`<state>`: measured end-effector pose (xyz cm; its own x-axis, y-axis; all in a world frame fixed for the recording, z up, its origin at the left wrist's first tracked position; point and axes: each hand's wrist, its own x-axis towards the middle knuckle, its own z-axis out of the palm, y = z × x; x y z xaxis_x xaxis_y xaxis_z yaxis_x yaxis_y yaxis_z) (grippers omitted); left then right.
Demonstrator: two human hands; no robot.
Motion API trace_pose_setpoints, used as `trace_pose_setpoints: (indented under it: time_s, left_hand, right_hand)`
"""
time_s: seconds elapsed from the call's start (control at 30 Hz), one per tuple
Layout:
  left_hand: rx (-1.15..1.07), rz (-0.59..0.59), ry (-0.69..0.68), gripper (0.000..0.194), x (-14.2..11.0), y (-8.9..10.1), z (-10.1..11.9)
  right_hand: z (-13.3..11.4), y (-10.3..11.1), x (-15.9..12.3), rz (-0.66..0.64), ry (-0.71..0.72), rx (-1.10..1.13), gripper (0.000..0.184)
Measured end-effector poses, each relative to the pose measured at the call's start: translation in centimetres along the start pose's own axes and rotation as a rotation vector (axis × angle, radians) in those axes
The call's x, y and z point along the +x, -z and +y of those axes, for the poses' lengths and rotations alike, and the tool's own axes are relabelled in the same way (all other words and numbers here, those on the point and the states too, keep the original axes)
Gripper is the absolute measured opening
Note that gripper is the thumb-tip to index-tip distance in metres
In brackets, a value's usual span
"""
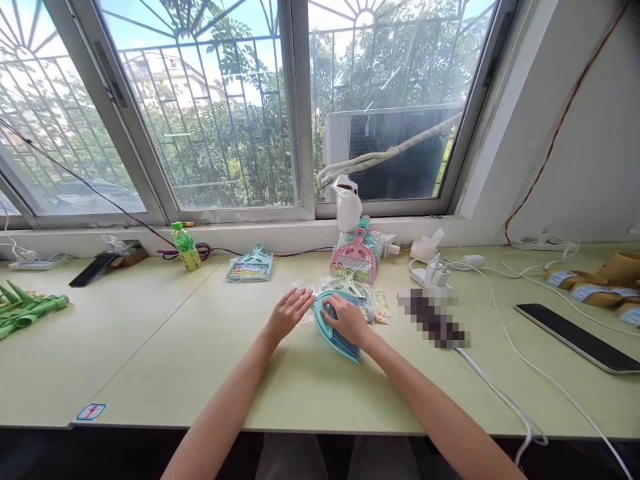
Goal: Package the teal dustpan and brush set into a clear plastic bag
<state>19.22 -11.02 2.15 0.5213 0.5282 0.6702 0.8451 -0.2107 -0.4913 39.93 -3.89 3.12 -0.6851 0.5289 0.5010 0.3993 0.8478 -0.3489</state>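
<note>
- A teal plastic dustpan (334, 333) with a ribbed, rounded pan is seen lying on the pale green surface (150, 333), partly in clear crinkled wrapping.
- The right hand (347, 320) is laid on the dustpan, fingers curled over its rim.
- The left hand (289, 312) is held open, fingertips touching the wrapping just beside it.
- A pink dustpan (354, 250) is propped behind, near the window.

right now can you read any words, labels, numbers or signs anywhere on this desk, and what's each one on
None reads as words.
Small white sticker at the pale green desk's front edge: a red mark, no legible letters.
Green plastic bottle's yellow label: too small.
Printed card beside the teal plastic dustpan under both hands: too blurred.
Tan rolls' pale labels: unreadable.
</note>
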Motion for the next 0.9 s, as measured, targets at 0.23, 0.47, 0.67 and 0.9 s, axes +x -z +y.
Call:
trace_pose_setpoints:
  time_s: [0.23, 0.47, 0.67, 0.9]
  left_hand:
    - [0.017, 0.013, -0.068, 0.039, -0.1, 0.2, -0.2]
    - [-0.035, -0.031, -0.027, 0.041, -0.4, -0.4, 0.3]
    - [-0.19, 0.068, 0.158, 0.042, -0.1, 0.2, 0.3]
    - [-1.066, 0.252, 0.892, 0.067, 3.2, 2.4, 3.0]
  right_hand:
    - [-0.2, 0.8, 0.1, -0.048, -0.036, -0.01, 0.016]
    - [0.5, 0.2, 0.2, -0.067, -0.04, -0.031, 0.02]
    - [0.3, 0.4, 0.3, -0.019, -0.04, 0.066, 0.023]
    - [-0.6, 0.8, 0.7, 0.347, -0.174, 0.318, 0.019]
